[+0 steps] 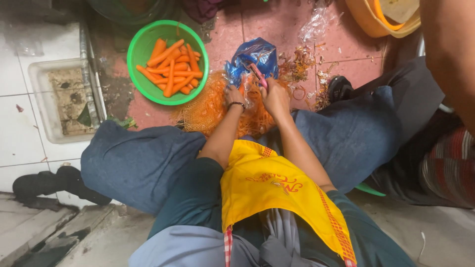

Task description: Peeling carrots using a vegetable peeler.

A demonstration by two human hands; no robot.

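From the head camera, the person sits low over a pink tiled floor (277,29), knees in blue trousers spread to either side and a yellow apron (277,193) hanging between them. Both hands meet over a heap of orange carrot peelings (210,109) that lies on the floor between the knees.

The right hand (275,99) is closed around a pink-handled peeler (258,75); the tool's long axis runs diagonally, its working end pointing up and to the left, away from the body, toward a crumpled blue plastic bag (255,57). The left hand (233,95), with a dark band at the wrist, is curled just beside the right one, its fingers down among the peelings and clear plastic; whether it grips a carrot there cannot be told.

A round green bowl (140,52) stands on the floor up and to the left of the hands, well apart from them. It holds peeled carrots (172,66) piled loosely, most lying lengthwise from lower left to upper right.

Dry onion skins (302,66) are scattered just right of the blue bag. An orange basin (368,22) sits at the floor's far right corner. White tiles and a grimy floor drain (67,99) lie at the left edge.
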